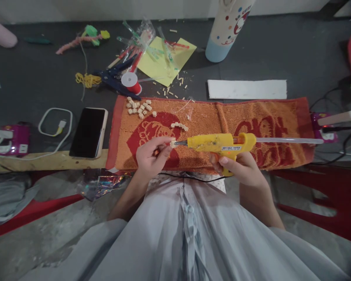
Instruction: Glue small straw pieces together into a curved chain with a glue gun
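Note:
My right hand [236, 166] is wrapped round the handle of a yellow hot glue gun [210, 142], whose nozzle points left. A long clear glue stick [289, 140] sticks out of its back end. Between thumb and forefinger, my left hand [153, 156] pinches a small pale wooden piece [172, 143]. The nozzle tip meets this piece or stops right beside it; I cannot tell which. Just beyond, a short curved strip of joined pale pieces [179, 126] lies on the orange and red towel [204, 117]. A cluster of small wooden pieces [139, 108] sits at the towel's upper left.
Left of the towel lie a phone [88, 132] and a white cable [55, 109]. Behind are dark blue pliers [114, 80], a red thread spool [131, 82], yellow paper [163, 58] with wooden bits, a white strip [247, 89] and a bottle [226, 31]. The gun's black cord [193, 179] hangs over my lap.

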Demonstrator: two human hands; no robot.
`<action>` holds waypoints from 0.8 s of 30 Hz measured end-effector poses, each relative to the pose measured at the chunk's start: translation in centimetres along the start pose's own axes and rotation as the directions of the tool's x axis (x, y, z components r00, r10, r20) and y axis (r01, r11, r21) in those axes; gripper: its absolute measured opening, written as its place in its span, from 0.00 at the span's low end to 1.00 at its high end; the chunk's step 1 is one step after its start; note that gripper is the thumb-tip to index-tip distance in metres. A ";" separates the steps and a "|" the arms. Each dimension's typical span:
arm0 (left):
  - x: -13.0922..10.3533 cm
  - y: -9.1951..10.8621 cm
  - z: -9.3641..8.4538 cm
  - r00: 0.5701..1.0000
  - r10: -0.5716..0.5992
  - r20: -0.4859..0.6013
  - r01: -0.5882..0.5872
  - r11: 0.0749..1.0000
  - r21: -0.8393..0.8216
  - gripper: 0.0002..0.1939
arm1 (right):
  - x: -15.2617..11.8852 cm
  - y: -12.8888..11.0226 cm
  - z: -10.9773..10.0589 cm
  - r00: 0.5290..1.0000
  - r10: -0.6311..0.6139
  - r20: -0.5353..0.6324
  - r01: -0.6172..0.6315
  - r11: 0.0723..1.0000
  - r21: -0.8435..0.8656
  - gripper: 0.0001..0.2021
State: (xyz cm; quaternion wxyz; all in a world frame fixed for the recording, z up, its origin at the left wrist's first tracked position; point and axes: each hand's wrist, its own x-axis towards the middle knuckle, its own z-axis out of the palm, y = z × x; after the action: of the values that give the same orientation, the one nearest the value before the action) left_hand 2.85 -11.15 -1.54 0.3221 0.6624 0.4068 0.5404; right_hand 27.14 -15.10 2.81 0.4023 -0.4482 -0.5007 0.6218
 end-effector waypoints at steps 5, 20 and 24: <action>-0.1 -0.1 0.0 1.000 0.013 -0.004 -0.013 1.000 0.004 0.07 | -0.1 0.0 -0.1 1.000 0.005 0.001 -0.005 1.000 -0.001 0.19; -0.2 -0.2 0.0 1.000 -0.009 0.005 0.009 0.998 0.068 0.09 | -0.2 0.0 0.0 0.998 0.044 -0.034 -0.045 0.999 -0.007 0.20; 0.0 -0.1 0.0 1.000 -0.002 -0.006 0.003 0.999 0.053 0.08 | -0.1 0.0 -0.1 1.000 0.014 -0.012 -0.014 1.000 -0.008 0.21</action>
State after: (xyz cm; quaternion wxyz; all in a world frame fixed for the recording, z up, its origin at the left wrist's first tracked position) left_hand 2.87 -11.16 -1.63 0.3039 0.6685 0.4228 0.5311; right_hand 27.22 -15.17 2.84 0.3990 -0.4570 -0.4976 0.6199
